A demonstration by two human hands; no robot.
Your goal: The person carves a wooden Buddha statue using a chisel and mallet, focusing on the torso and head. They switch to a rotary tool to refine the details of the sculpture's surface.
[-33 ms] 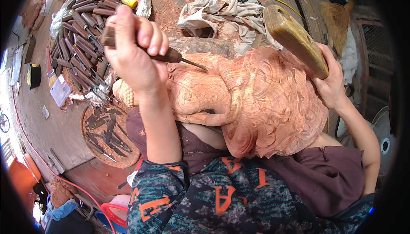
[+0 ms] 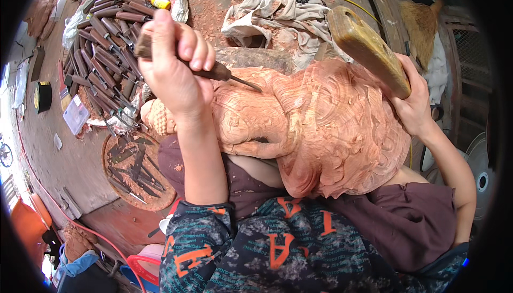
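Two hands are at work in the head view. My left hand [image 2: 173, 74] has its grip wrapped tight around the brown wooden handle of a carving chisel [image 2: 214, 71]. The narrow metal blade points to the right, and its tip rests on the top surface of the wood carving [image 2: 326, 127].

My right hand [image 2: 414, 106] has its grip shut around the lower end of a wooden mallet [image 2: 368, 50]. The mallet is worn, yellowish brown and rounded, and it is raised above the right side of the carving, apart from the chisel.

The carving lies across my lap, between my two forearms. It is a large block of pale reddish-orange wood. Its surface is cut into dense curling, wavy grooves on the right part. The left part shows smoother rounded forms with fine ridges, ending in a small textured knob near my left wrist. The underside rests against my dark maroon trousers [image 2: 417, 223].

To the left, on the floor, a row of chisels with dark handles [image 2: 101, 36] lies side by side. Below it, a round wooden tray [image 2: 136, 167] holds loose metal blades. A crumpled beige cloth [image 2: 278, 12] lies beyond the carving, near the top of the view.
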